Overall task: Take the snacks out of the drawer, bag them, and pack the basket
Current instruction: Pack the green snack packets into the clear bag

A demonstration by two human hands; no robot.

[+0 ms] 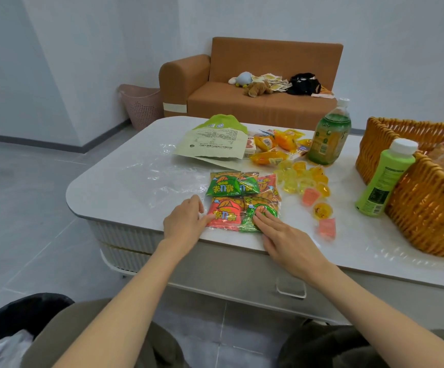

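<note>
A person's two bare hands rested on a cluster of red and green snack packets lying under clear film near the front edge of a white table. The right hand lay flat, its fingers straight and held close together, their tips pressing on the nearest green packet. The left hand sat just beside the nearest red packet, fingers slightly bent and close together, the tips touching that packet's left edge through the film; neither hand gripped anything. The packets appeared to sit inside a clear plastic bag, whose loose, crinkled end spread away to the left across the tabletop.

Just to the right of the packets lay a scatter of yellow, orange and pink jelly cups. Behind them were yellow-orange wrapped snacks, a large pale green paper snack bag and an upright green drink bottle. A wicker basket stood at the table's right end, with a light green bottle leaning against its near wall. Below the tabletop, the drawer front showed a clear handle. An orange sofa stood against the far wall.
</note>
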